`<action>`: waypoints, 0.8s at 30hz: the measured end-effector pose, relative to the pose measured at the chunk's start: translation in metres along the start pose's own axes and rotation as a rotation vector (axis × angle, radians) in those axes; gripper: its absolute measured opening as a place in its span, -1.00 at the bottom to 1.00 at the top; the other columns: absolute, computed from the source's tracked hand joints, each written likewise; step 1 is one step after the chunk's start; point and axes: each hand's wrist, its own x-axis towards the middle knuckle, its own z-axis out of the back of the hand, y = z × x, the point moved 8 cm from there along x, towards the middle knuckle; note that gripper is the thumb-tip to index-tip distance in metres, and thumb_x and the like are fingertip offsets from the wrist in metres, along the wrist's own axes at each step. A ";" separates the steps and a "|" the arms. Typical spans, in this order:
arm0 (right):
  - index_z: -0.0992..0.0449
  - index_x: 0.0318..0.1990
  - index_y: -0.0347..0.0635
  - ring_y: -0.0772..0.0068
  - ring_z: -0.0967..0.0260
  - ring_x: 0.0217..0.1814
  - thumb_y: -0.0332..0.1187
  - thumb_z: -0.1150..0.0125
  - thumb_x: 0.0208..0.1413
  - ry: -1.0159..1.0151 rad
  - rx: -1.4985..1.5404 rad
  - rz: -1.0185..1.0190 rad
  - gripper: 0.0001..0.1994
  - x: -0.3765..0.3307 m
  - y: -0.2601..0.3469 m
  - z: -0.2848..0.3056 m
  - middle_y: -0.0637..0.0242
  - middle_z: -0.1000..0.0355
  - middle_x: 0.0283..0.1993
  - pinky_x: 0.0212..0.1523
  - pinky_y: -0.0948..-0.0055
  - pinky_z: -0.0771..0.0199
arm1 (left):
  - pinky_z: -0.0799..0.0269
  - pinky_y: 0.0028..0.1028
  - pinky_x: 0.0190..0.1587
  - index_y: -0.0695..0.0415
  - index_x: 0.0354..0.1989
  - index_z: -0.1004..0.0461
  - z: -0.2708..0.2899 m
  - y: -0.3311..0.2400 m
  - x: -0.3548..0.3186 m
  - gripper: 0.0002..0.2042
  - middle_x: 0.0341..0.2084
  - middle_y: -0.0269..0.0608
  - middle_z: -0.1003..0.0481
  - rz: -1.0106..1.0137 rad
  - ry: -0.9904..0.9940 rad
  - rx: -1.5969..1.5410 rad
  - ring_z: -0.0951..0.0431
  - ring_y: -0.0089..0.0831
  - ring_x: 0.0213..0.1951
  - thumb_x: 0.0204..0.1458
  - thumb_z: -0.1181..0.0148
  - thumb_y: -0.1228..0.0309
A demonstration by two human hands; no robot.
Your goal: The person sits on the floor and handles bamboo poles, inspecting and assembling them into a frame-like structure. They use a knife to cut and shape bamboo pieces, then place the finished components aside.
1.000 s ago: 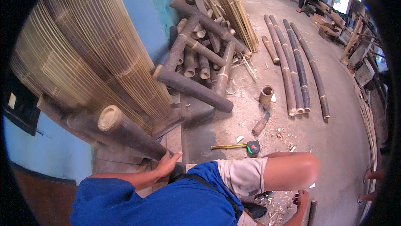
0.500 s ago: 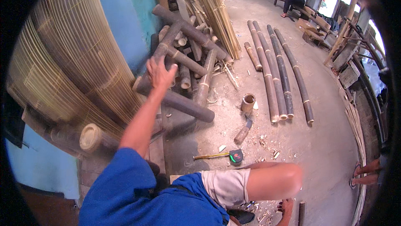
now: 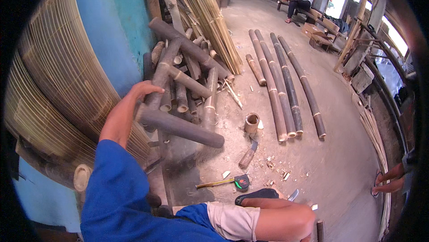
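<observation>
My left hand (image 3: 144, 91) is at the near end of a pile of bamboo, closed around a dark bamboo tube (image 3: 164, 66) that slants up across the heap. The thumb lies over the tube's near side; the other fingers are mostly hidden. Just below, a thick dark bamboo tube (image 3: 183, 128) lies crosswise. My right hand does not show clearly past my bent knee. A blade (image 3: 293, 195) sticks out beside a dark shoe (image 3: 259, 193). On the floor before me lie a tape measure (image 3: 241, 182), partly pulled out, and a wooden-handled knife (image 3: 248, 154).
A short bamboo cup (image 3: 251, 122) stands near wood shavings (image 3: 272, 170). Several long bamboo poles (image 3: 286, 85) lie farther off. Slatted bamboo sheets (image 3: 49, 76) lean at the left wall. A person (image 3: 301, 0) sits at the back; another person's legs (image 3: 388, 180) stand at right.
My left hand has gone from spread fingers above the tube to a closed hold at its left side. My right hand has dropped from sight. The view has shifted, bringing the shoe and blade into sight.
</observation>
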 end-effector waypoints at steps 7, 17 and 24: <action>-0.46 0.16 -0.27 0.22 -0.56 -0.28 -0.16 -0.06 0.30 -0.030 -0.004 0.014 -0.58 -0.004 0.009 0.021 -0.01 -0.53 -0.05 -0.41 0.33 -0.59 | -0.44 -0.09 0.06 0.38 0.21 -0.39 -0.056 -0.085 -0.029 -0.17 0.03 0.11 -0.50 -0.180 0.082 -0.046 -0.54 -0.09 0.01 -0.18 -0.48 0.03; -0.45 0.19 -0.27 0.22 -0.56 -0.26 -0.15 -0.06 0.31 -0.057 -0.008 0.008 -0.57 -0.008 0.022 0.025 -0.02 -0.53 -0.04 -0.39 0.33 -0.60 | -0.40 -0.10 0.09 0.36 0.25 -0.31 -0.060 -0.109 -0.022 -0.10 0.08 0.12 -0.44 -0.227 -0.176 -0.394 -0.51 -0.15 0.04 -0.07 -0.30 -0.20; -0.44 0.21 -0.27 0.22 -0.56 -0.25 -0.15 -0.05 0.32 -0.086 -0.045 0.000 -0.55 -0.017 0.042 0.031 -0.03 -0.53 -0.03 -0.37 0.34 -0.60 | -0.70 -0.13 -0.28 0.32 0.14 -0.35 -0.097 -0.163 0.003 -0.24 -0.25 0.21 -0.58 -0.383 0.323 -1.195 -0.69 -0.05 -0.33 0.12 -0.13 -0.23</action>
